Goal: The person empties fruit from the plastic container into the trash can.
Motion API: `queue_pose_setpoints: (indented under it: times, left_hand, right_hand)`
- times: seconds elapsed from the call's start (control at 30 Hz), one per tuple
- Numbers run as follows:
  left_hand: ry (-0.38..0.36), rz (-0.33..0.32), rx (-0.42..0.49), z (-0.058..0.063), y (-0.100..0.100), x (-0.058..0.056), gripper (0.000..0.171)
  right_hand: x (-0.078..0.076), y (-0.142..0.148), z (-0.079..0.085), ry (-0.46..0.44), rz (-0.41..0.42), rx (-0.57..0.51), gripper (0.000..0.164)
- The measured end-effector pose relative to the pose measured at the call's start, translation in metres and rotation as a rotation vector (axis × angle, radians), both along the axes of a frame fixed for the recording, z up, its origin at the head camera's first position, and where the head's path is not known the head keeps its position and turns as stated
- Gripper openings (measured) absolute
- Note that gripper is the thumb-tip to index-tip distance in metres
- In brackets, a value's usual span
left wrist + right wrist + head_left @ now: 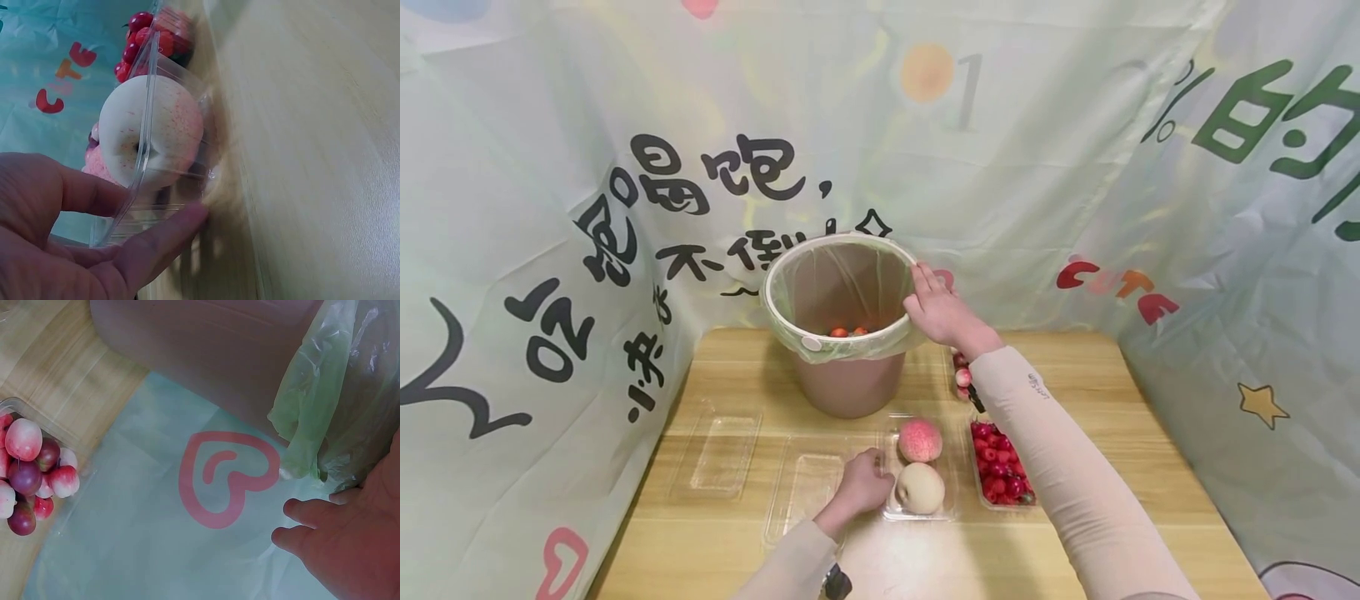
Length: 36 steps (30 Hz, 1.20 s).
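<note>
In the head view my left hand [867, 482] is at the left edge of a clear plastic box [951, 510]. The left wrist view shows thumb and fingers [159, 240] pinching its wall. A pink peach [920, 440] and a pale peach [921, 488] lie inside. My right hand [943, 308] rests on the right side of the rim of a brown bin [850, 387], its fingers fairly straight. A pale green bag [312, 394] lines the bin, with small red-orange round things [848, 332] at the bottom. In the right wrist view two fingertips point away from the bin.
Bare clear trays [718, 454] stand left of the peaches. Right of them is a box of red berries [1000, 462]. Behind it, partly hidden by my right sleeve, is a box of pink and purple fruit [37, 469]. Printed cloth [1037, 192] walls the wooden table.
</note>
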<state>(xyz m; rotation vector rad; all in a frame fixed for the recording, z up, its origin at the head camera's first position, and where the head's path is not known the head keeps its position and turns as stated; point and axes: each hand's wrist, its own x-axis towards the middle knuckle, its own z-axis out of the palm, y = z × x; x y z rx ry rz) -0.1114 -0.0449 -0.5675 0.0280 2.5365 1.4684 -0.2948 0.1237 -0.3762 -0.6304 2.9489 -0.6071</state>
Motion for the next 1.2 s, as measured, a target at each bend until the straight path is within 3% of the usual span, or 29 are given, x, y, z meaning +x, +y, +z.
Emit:
queue_pose_setpoints:
  times: [0.27, 0.43, 0.6, 0.77, 0.93, 1.2]
  left_hand:
    - [0.003, 0.034, 0.038, 0.0, 0.001, -0.005, 0.047]
    - [-0.036, 0.013, 0.127, -0.002, -0.002, -0.003, 0.049]
    - [-0.064, -0.021, 0.156, 0.005, -0.008, -0.002, 0.05]
    - [-0.085, -0.059, 0.194, 0.016, -0.015, -0.001, 0.051]
    - [-0.056, -0.087, 0.195, 0.028, -0.021, 0.002, 0.051]
    - [-0.091, -0.129, 0.27, 0.062, -0.036, 0.009, 0.052]
  right_hand:
    - [0.0, -0.001, -0.001, -0.002, -0.004, 0.005, 0.077]
    - [0.001, -0.001, -0.002, 0.003, -0.003, 0.007, 0.077]
    - [0.0, -0.001, -0.002, 0.008, -0.002, 0.005, 0.077]
    - [0.0, -0.001, -0.002, 0.01, 0.001, 0.002, 0.076]
    - [0.0, -0.001, -0.001, 0.007, 0.002, 0.008, 0.076]
    - [0.001, -0.001, 0.001, 0.003, 0.004, 0.008, 0.077]
